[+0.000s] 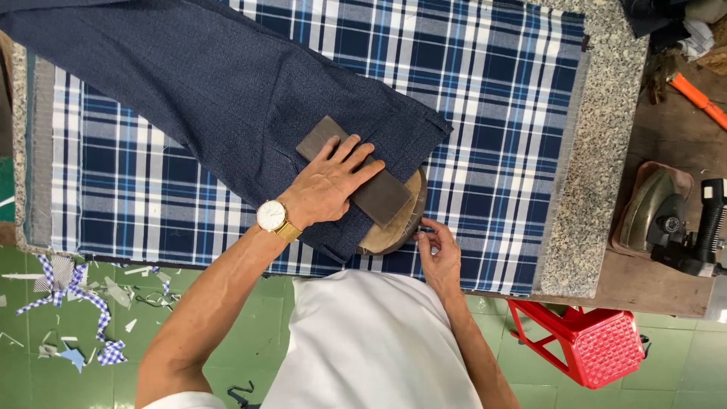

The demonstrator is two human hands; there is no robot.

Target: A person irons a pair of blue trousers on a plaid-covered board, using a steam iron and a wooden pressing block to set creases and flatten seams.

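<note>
My left hand (329, 182), with a gold watch on its wrist, presses flat on a dark wooden block (379, 193). The block lies on dark navy trousers (227, 91), over a rounded wooden form (401, 223) tucked under the cloth. My right hand (439, 254) pinches the trousers' edge next to that form, near the table's front edge. The trousers stretch diagonally toward the upper left across a blue-and-white plaid cloth (500, 98).
The plaid cloth covers a speckled stone table (598, 151). An iron (666, 216) rests on a wooden side surface at right, with an orange tool (697, 98) behind it. A red plastic stool (598, 341) stands below. Fabric scraps (76, 303) litter the green tiled floor.
</note>
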